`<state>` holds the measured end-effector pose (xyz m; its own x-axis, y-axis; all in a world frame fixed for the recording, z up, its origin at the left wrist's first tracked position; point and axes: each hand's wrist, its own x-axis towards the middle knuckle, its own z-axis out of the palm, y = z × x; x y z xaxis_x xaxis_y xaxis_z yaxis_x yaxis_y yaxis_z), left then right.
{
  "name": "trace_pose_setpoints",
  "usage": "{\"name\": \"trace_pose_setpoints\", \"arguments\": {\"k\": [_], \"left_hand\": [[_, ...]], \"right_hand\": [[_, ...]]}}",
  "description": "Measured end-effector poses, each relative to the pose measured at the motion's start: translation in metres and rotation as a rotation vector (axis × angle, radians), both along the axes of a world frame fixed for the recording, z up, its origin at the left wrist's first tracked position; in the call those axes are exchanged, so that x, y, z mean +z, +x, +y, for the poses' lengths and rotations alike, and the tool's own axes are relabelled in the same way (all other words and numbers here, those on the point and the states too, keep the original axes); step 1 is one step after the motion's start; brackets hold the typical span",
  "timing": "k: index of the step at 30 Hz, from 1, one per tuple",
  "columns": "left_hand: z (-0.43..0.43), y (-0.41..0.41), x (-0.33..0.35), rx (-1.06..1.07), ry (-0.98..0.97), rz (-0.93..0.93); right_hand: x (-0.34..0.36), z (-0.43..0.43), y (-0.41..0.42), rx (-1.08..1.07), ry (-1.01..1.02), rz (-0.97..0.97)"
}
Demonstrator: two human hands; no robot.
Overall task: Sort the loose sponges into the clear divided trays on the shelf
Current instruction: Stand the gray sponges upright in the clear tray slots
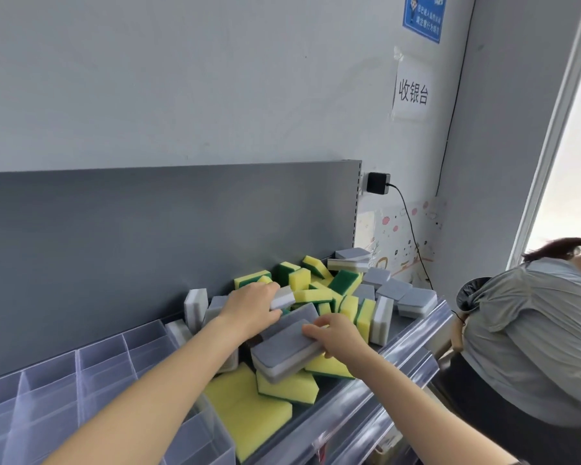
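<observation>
Shelf (398, 325) far right: sponge heap (319, 290); clear trays (101, 360) near left. Left hand (252, 303) pinches small grey sponge (282, 298). Right hand (339, 333) clamps larger grey sponge (282, 350) by its right end. Likely light and squashy; best gripped across the short edges.

A small shop: a grey metal display shelf (114, 246) with a clear plastic front rail (413, 333) holds heaped yellow, green and grey sponges (316, 293); a white paper wall sign (412, 92) reads "收银台", cashier.
</observation>
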<state>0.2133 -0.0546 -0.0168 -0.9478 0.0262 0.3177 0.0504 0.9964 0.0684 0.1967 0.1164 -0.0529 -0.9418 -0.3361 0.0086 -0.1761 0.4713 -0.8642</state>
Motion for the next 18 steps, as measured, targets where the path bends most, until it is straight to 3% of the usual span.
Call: {"name": "trace_pose_setpoints", "arguments": {"k": [9,18], "left_hand": [[-0.02,0.027,0.026,0.007,0.261,0.225],[-0.038,0.075,0.038,0.033,0.334,0.235]], "right_hand": [[0.021,-0.002,0.017,0.02,-0.217,-0.048],[0.035,-0.009,0.037,0.066,-0.306,-0.009]]}}
